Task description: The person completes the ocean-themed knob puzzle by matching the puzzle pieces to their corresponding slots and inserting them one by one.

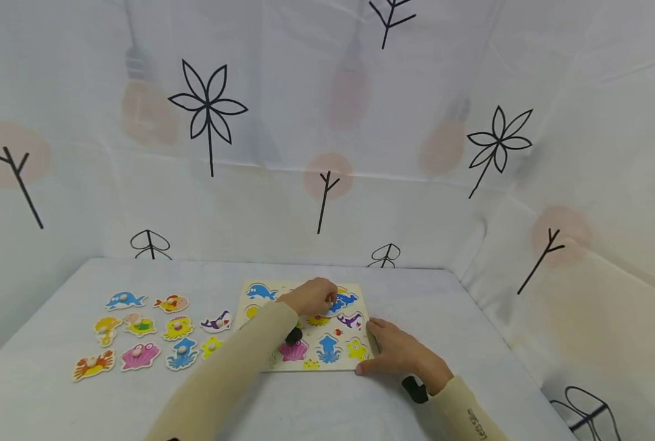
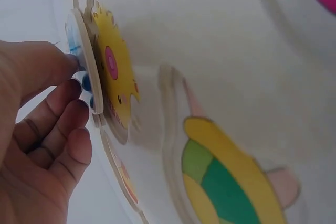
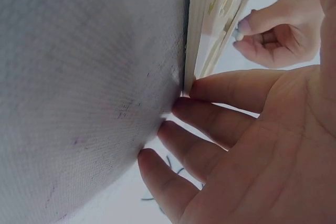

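A beige left sleeve (image 1: 222,380) lies nearest the camera, reaching in from the bottom edge. At its end the left hand's (image 1: 312,297) grip is together, thumb and fingers pinching a blue puzzle piece (image 2: 90,59) over the far right part of a pale puzzle board (image 1: 312,342). Seen edge-on from the left wrist, the piece stands just before a yellow printed figure (image 2: 114,66); whether it touches the board I cannot tell. The right hand's (image 1: 399,352) grip is apart, extended fingers touching the board's right edge, thumb at its near corner. Left of the board, loose knobbed pieces (image 1: 141,355) are spread on the white-covered worktop (image 1: 305,404). Beyond hangs a pale curtain (image 1: 266,208) printed with black flowers and twigs.
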`<state>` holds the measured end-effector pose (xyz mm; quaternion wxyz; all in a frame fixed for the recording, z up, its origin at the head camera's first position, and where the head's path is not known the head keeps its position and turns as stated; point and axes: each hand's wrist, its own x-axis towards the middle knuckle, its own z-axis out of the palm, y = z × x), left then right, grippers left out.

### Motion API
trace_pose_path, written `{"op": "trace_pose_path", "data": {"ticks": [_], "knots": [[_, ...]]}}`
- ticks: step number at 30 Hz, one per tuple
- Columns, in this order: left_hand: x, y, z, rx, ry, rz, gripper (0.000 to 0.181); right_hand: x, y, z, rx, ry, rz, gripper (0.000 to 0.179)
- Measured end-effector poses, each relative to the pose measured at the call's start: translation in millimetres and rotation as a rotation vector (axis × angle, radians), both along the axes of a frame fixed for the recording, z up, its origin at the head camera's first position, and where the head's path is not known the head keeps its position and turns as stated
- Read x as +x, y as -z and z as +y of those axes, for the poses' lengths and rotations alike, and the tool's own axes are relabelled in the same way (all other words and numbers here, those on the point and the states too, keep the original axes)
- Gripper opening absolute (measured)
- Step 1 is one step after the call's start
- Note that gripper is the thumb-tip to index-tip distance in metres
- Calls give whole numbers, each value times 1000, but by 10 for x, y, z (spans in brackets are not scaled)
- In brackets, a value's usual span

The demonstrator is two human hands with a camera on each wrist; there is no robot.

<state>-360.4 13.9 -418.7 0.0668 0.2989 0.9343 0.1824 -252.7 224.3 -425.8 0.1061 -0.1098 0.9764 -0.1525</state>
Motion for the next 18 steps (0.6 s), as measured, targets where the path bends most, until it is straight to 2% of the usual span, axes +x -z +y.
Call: {"op": "trace_pose_path", "data": {"ticks": [8, 12, 18], "knots": [[-34, 25, 145, 37, 9, -34, 11, 12, 38, 75, -7, 13, -1, 109], [-41, 2, 167, 12, -16, -15, 11, -10, 56, 69, -16, -16, 12, 109], [-65, -32, 162, 17, -15, -7, 13, -22, 39, 38, -9, -28, 18, 109]]}}
